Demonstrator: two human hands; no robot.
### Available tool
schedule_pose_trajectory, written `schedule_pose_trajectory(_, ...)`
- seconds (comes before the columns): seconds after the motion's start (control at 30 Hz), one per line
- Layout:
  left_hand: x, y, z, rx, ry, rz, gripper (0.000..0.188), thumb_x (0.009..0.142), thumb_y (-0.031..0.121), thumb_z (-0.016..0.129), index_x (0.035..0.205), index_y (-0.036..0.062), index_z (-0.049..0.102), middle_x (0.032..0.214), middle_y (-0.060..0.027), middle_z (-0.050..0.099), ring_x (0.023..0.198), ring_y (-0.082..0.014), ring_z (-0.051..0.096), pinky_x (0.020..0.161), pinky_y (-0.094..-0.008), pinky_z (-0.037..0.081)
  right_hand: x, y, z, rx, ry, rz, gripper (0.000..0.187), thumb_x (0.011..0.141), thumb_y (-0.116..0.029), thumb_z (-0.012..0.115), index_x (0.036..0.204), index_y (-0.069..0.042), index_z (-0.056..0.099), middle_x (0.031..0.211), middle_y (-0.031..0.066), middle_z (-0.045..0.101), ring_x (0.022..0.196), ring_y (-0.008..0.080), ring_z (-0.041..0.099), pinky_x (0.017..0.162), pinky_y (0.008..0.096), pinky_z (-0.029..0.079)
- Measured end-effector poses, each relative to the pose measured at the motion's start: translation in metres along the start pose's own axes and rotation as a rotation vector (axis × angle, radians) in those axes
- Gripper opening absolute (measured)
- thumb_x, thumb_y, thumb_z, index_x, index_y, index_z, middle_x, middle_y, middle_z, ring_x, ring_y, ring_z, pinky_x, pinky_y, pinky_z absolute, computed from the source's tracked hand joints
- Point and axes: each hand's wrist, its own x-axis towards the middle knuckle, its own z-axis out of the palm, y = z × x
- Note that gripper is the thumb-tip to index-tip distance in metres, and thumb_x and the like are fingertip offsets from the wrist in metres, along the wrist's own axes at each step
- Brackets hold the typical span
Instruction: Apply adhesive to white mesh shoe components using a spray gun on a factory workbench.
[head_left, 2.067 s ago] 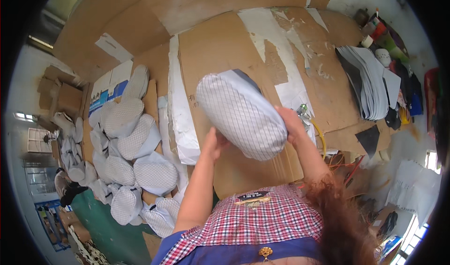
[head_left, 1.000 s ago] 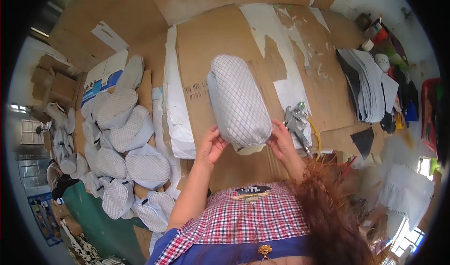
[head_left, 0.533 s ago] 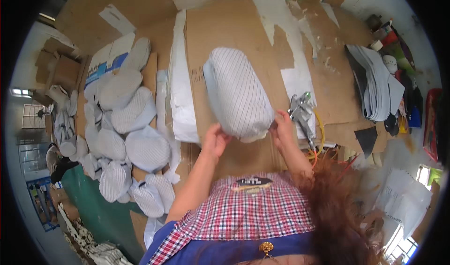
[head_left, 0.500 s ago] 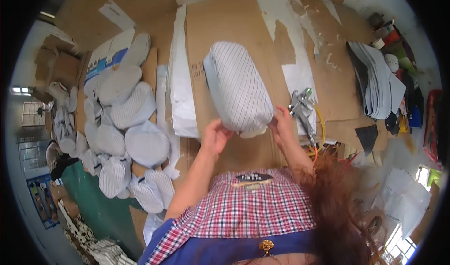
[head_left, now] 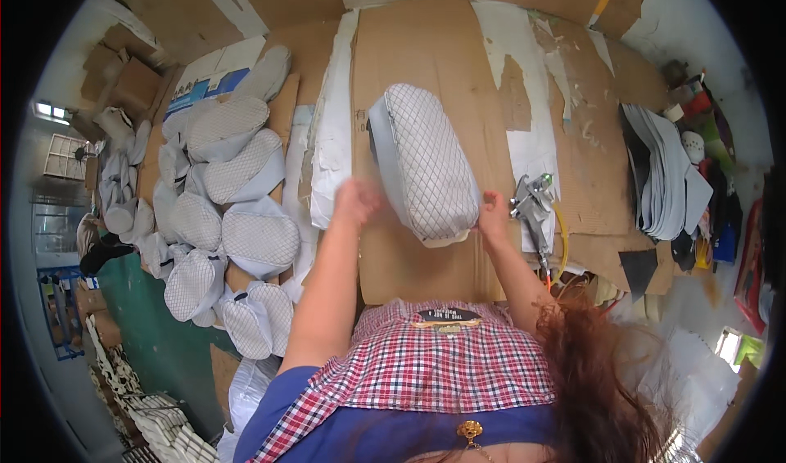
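A long, rounded pad covered in pale grey quilted fabric with a diamond pattern (head_left: pixel 426 160) lies in front of me, with a smooth blue-grey band along its left side. A cream edge shows at its near end. My right hand (head_left: pixel 493 216) has its fingers closed at the pad's near right edge. To the left of the pad, my left hand (head_left: pixel 358 203) is apart from it and smeared by motion, so its fingers cannot be made out.
Brown cardboard (head_left: pixel 426 41) covers the work surface. A metal spray gun (head_left: pixel 534 205) with a yellow hose (head_left: pixel 562 234) is just right of my right hand. Several similar quilted pads (head_left: pixel 260 238) are heaped at left. Stacked grey sheets (head_left: pixel 661 176) are at far right.
My left hand has come off the pad's near end and moved left and up. My right hand stays at the pad's edge. The view has shifted slightly.
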Motion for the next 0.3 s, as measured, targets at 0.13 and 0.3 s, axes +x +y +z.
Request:
schedule_pose_trajectory(0.13,0.031,0.087,0.043,0.264,0.065,0.297,0.022,0.075,0.028,0.06,0.081,0.0061,0.058,0.072,-0.006,0.058,0.057,-0.0164,0.053,0.049,-0.0295,0.044,-0.009,-0.003,0.007,0.008,-0.021,-0.016,0.035,0.076,0.005,0.045,0.11,-0.005,0.042,0.062,0.006,0.053,0.046,0.0155,0.053,0.036,0.0285,0.046)
schedule_pose_trajectory(0.3,0.064,0.114,0.092,0.889,0.303,0.351,0.028,0.072,0.024,0.065,0.086,0.0007,0.063,0.085,-0.0114,0.063,0.066,-0.0211,0.06,0.058,-0.0331,0.048,0.0,0.009,0.005,0.028,-0.008,-0.032,0.039,0.075,0.005,0.047,0.113,-0.006,0.041,0.064,0.006,0.054,0.048,0.0149,0.054,0.037,0.028,0.047)
